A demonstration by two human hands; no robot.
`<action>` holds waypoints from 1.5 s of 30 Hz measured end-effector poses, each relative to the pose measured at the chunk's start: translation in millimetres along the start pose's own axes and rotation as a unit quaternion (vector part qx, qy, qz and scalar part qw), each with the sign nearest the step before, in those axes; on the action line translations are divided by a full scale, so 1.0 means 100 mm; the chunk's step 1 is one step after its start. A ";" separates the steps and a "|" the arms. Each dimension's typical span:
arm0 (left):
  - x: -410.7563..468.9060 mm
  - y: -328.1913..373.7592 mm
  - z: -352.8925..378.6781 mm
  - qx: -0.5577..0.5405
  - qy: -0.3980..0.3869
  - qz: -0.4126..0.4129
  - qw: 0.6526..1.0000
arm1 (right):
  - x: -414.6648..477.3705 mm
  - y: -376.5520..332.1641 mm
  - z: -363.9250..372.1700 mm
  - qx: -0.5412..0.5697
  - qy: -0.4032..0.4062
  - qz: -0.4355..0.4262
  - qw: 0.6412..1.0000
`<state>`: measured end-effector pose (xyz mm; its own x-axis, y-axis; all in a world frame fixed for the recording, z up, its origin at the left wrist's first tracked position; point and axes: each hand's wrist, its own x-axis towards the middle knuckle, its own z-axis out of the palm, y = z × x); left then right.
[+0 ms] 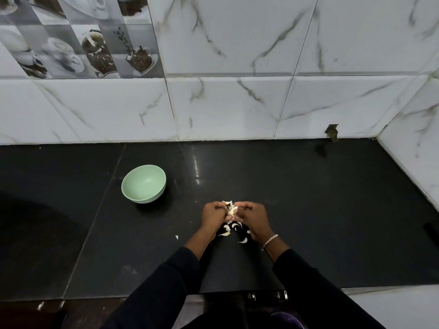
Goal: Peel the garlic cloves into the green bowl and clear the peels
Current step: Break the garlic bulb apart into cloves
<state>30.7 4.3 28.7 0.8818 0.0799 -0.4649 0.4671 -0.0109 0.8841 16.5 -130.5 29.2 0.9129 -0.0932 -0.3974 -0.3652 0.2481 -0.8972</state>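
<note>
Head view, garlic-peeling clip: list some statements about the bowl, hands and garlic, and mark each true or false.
1. The green bowl has no garlic in it. True.
2. The green bowl stands to the right of the hands. False: it stands to their left, farther back on the counter.
3. The left hand and the right hand both hold the garlic between them. True.
4. The bracelet sits on the left wrist. False: it is on the right wrist.
5. Pale garlic bits lie on the counter below the hands. True.
</note>
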 end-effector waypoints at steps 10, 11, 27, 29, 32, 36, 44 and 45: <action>0.00 -0.01 -0.01 0.049 -0.017 0.045 0.998 | 0.02 0.01 -0.11 -0.146 -0.054 0.007 0.988; 0.00 0.01 0.00 0.063 -0.014 0.053 0.997 | 0.03 0.02 -0.11 -0.158 -0.056 0.004 0.986; -0.03 -0.04 0.12 0.034 -0.006 0.024 0.999 | 0.00 0.04 -0.10 -0.184 0.017 -0.037 0.982; -0.04 -0.03 0.13 0.029 -0.003 0.022 0.999 | -0.01 0.05 -0.10 -0.174 0.028 -0.036 0.984; -0.04 -0.02 0.14 0.016 0.017 0.016 1.000 | -0.01 0.05 -0.06 -0.161 0.025 -0.044 0.986; -0.02 -0.01 0.12 0.031 0.002 0.032 0.999 | -0.01 0.00 -0.07 -0.134 0.014 -0.033 0.990; 0.04 -0.05 -0.01 0.152 0.019 0.089 0.984 | 0.03 -0.07 -0.16 -0.040 0.009 0.011 0.999; 0.02 -0.04 -0.02 0.143 0.013 0.095 0.985 | 0.02 -0.08 -0.16 -0.030 0.004 0.017 0.999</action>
<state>30.8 6.1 24.0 0.9546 0.0749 -0.2884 0.2972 -0.3083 0.9037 18.0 -148.4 32.8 0.8983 -0.0935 -0.4293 -0.4067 0.1929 -0.8930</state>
